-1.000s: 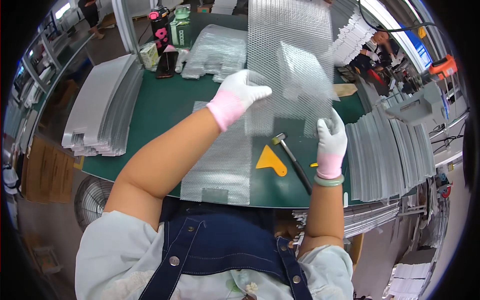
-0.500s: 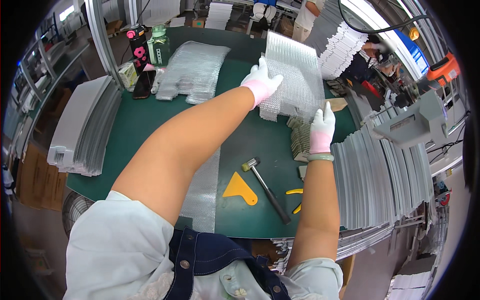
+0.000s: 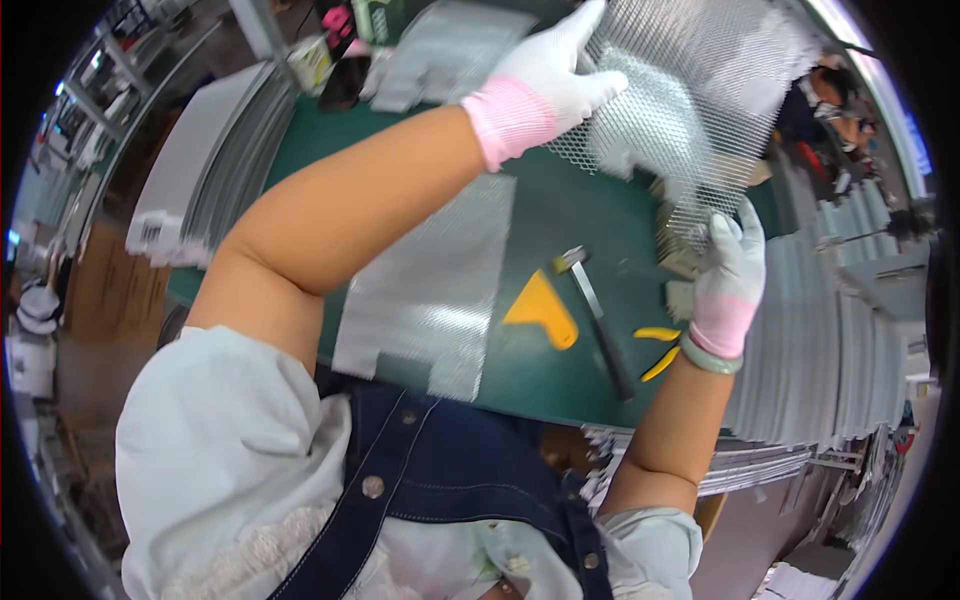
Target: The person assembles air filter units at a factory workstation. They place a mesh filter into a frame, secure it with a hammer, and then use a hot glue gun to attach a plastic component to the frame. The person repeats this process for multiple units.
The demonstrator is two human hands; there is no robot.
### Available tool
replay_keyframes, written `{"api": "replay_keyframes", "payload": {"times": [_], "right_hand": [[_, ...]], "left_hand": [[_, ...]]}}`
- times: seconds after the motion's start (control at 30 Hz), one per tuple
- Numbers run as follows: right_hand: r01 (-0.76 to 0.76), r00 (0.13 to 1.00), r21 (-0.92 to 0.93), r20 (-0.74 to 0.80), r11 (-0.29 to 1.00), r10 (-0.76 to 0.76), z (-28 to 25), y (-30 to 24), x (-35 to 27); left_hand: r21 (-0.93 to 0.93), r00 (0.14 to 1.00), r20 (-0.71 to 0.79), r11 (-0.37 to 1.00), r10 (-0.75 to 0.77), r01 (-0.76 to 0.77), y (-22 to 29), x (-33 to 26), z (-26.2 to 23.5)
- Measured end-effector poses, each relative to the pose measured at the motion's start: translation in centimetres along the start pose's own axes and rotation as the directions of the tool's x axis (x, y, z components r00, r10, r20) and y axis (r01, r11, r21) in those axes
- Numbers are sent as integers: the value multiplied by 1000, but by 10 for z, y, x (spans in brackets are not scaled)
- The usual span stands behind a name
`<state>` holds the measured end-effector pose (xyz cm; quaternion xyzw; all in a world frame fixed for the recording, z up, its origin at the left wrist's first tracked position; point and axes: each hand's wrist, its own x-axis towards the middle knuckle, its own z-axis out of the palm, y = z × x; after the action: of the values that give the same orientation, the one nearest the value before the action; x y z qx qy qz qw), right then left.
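Note:
A silver mesh sheet [image 3: 690, 90], thin and see-through with a notched lower edge, is held raised over the far part of the green table [image 3: 540, 220]. My left hand [image 3: 565, 75], in a white glove with a pink cuff, grips its left edge, thumb across the front. At the lower right corner, my gloved right hand [image 3: 732, 265] pinches the sheet between thumb and fingers. A second silver sheet [image 3: 430, 270], notched at its near edge, lies flat on the table under my left forearm.
A yellow scraper [image 3: 543, 312], a hammer [image 3: 600, 325] and yellow-handled pliers [image 3: 658, 350] lie mid-table. Grey panels stack at the left [image 3: 200, 165] and right [image 3: 790, 340]. Small beige blocks [image 3: 680, 255] sit behind my right hand. More silver sheets [image 3: 450, 50] lie at the back.
Both hands have lifted the mesh sheet off the pile and brought it closer. My right hand has closed on its lower corner. The view has shifted, showing more of the flat sheet.

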<state>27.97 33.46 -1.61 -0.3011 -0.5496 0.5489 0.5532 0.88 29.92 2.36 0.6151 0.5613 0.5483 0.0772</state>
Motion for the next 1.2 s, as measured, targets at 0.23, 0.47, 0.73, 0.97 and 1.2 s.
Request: {"api": "replay_keyframes", "payload": {"times": [0.23,0.47,0.73,0.97,1.2], "right_hand": [[-32,990,-432,110,901,88,81,39,-165],[77,938,-816,254,573,235,108,72,-219],[122,903,-938,241,326,355,110,105,-230],[135,885,-958,231,253,403,113,105,-231],[115,942,-915,224,386,250,104,107,-235]], "left_hand": [[312,916,2,871,-400,379,29,-204,-108],[426,851,-65,757,-520,495,-7,-303,-117],[483,683,58,619,-728,619,-24,-312,-115],[526,654,59,580,-754,622,-38,-318,-118],[439,681,106,648,-725,622,-53,-321,-125]]}}
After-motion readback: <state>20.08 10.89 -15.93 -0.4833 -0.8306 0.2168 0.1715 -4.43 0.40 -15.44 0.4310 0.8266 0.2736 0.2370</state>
